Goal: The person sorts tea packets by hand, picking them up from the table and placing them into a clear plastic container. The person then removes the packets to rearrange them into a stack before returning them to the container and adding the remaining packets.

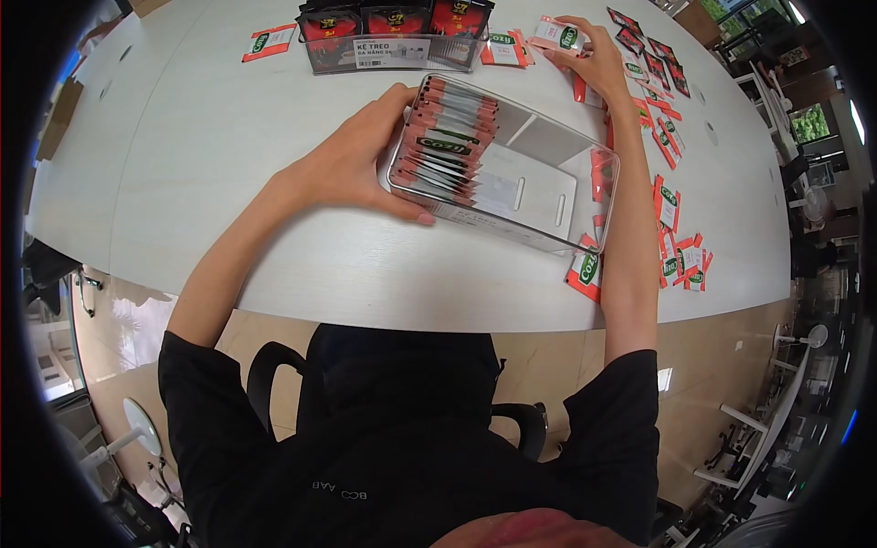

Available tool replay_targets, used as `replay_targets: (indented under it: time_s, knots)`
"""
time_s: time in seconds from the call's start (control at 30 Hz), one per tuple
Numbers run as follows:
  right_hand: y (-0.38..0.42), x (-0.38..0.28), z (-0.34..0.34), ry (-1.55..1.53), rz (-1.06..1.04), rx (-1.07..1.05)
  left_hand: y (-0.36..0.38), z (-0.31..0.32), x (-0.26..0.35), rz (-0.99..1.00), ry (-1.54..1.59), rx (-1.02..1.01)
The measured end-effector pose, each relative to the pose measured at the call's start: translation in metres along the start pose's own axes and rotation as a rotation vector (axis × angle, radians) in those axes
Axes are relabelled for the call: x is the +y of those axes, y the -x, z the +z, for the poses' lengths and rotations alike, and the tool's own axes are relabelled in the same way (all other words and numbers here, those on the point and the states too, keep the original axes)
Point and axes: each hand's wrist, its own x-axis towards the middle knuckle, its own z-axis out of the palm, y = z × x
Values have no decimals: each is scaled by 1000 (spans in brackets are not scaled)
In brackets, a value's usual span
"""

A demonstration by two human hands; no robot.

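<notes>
My left hand (363, 158) grips the left end of a clear plastic box (512, 233), thumb along the near side. The box sits at an angle above the table, and a row of red and white Cozy sachets (448, 137) stands packed in its left part; its right part shows a bare slotted bottom. At the far side of the table my right hand (585, 57) pinches a red and white Cozy sachet (556, 35) between thumb and fingers. Loose Cozy sachets (667, 203) lie beyond and beside my right forearm.
A second clear box (320, 57) with black and red packets stands at the back. One Cozy sachet (270, 42) lies left of it. Black and red packets (654, 69) lie at the back right. The white table (320, 283) has its near edge before my body.
</notes>
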Motion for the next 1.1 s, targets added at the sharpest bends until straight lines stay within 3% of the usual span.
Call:
replay_targets:
  time_s: [0.13, 0.53, 0.6, 0.63, 0.7, 0.77, 0.87, 1.03, 1.1]
  knots:
    - [-1, 6, 0, -116, -164, -24, -1, -1, 1, -5, 2, -11]
    - [-6, -1, -3, -483, 89, -75, 0, 0, 1, -18, 4, -11]
    - [-10, 6, -8, -568, 88, 149, 0, -1, 2, -46, 17, -19]
    - [-10, 12, -10, -568, 88, 149, 0, -1, 1, -45, 15, -24]
    - [-7, 27, -12, -751, 223, 291, 0, -1, 2, -43, 14, -29]
    - [-5, 43, -11, -614, 277, 380, -1, -2, 3, -75, 21, -43]
    - [2, 49, -15, -363, 503, 248, 0, -1, 1, -16, -12, -17]
    - [5, 65, -16, -258, 520, 130, 0, -3, 5, -76, -10, -57]
    - [2, 74, -10, 65, 487, 160, -1, -3, 6, -78, -15, -58]
